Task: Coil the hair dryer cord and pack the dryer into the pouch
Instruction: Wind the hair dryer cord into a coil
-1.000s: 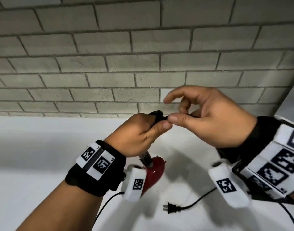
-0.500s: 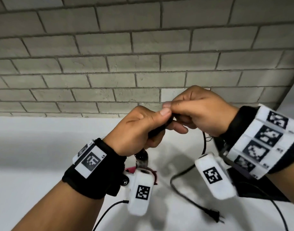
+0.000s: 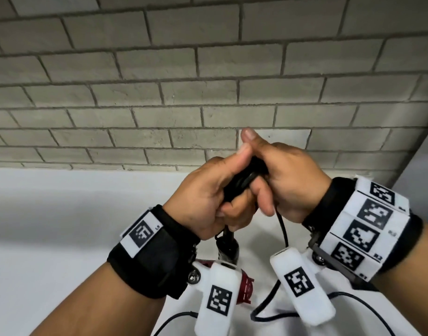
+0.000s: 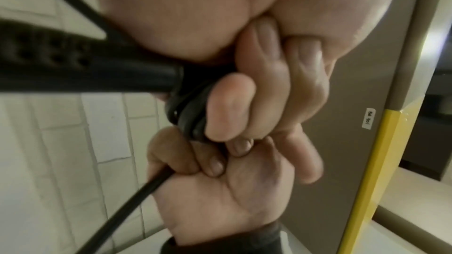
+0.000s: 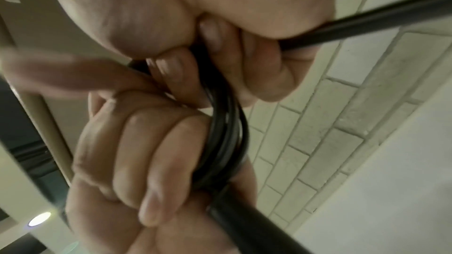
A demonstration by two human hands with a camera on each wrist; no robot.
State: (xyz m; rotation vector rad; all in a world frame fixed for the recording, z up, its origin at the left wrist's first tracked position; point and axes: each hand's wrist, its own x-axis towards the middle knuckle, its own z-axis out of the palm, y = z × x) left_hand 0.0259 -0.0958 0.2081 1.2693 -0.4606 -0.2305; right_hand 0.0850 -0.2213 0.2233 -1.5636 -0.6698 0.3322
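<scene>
Another loop of cord laid on since a second ago.
My left hand [image 3: 208,197] grips the coil [image 3: 244,180] at the dryer [image 3: 244,284] handle; my right hand [image 3: 290,180] pinches the cord [image 3: 283,229]; slack remains, pouch unseen.

The red hair dryer [image 3: 245,287] is mostly hidden behind the left wrist camera [image 3: 218,299], the cord [image 3: 282,229] runs off the bottom edge with its plug out of sight, and the coil [image 3: 244,180] is largely buried between both hands.
</scene>
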